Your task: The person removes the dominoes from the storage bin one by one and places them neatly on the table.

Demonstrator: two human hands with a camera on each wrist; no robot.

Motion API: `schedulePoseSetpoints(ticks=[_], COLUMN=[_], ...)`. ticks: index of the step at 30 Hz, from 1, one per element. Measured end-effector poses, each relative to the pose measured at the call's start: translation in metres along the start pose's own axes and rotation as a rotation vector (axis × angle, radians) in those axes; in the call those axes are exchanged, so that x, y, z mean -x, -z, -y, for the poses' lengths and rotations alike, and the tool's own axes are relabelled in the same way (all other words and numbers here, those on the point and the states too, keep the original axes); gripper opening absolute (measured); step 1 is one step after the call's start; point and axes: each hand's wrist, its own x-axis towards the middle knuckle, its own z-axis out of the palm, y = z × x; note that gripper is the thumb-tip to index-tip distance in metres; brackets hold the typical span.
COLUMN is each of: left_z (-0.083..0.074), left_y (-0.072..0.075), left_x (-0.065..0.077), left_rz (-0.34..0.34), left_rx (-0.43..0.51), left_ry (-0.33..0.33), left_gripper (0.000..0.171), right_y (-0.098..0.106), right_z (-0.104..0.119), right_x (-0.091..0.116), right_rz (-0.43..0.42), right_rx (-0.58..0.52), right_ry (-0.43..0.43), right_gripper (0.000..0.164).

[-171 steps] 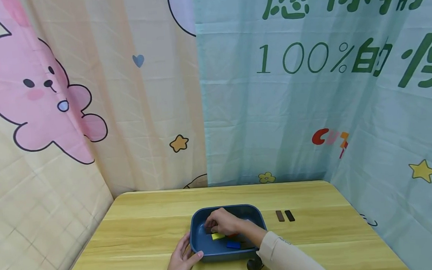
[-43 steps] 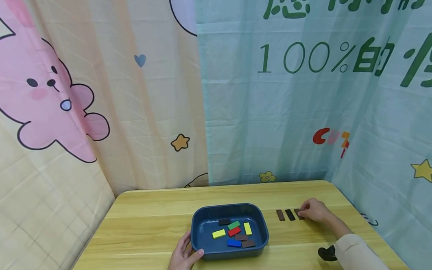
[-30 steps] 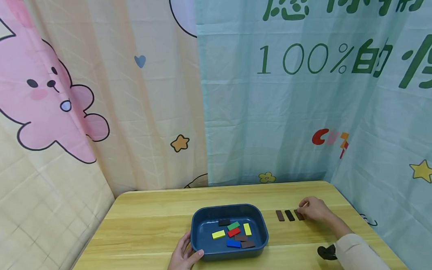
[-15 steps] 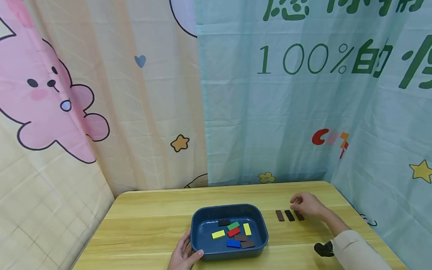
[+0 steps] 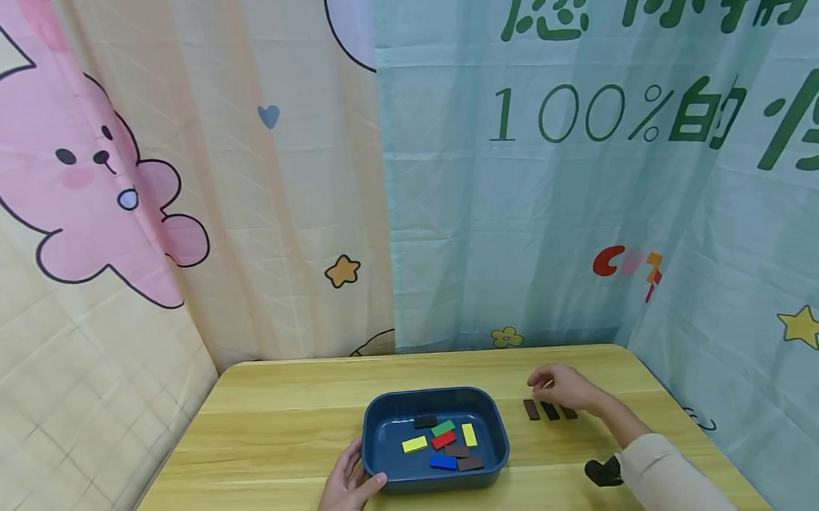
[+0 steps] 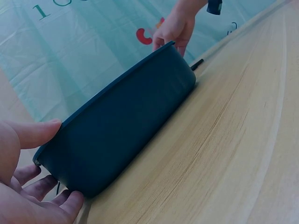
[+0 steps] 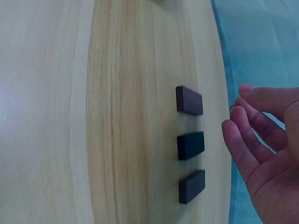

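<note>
We gripped blue tray (image 5: 442, 483) by left end with left hand (image 5: 344, 490); right hand (image 5: 565, 388) hovered, fingers loosely bent, near three dark blocks (image 7: 190, 145) rowed on table (image 5: 286, 424) beside tray. Eight more blocks (image 5: 443, 440) lay inside.

Cream curtain (image 5: 239, 179), left, bears a pink cartoon animal (image 5: 101, 202); blue-green curtain (image 5: 464, 245), right, bears green lettering (image 5: 692, 111). The table (image 5: 274, 448) is wood-grained.

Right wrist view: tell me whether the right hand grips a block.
No, the right hand has nothing between its thumb and fingers, and the black block and two brown blocks lie on the wood-grain table.
</note>
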Motion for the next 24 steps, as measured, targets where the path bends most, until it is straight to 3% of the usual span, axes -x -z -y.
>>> schedulePoseSetpoints(ticks=[24], left_z=[0.0], left_y=[0.0], left_x=[0.001], left_rz=[-0.003], left_rx=[0.0], left_ry=[0.007], left_gripper=[0.084], right_y=[-0.033], right_z=[0.066], right_x=[-0.033], right_rz=[0.113], right_rx=[0.033], right_ry=[0.195], right_gripper=[0.013])
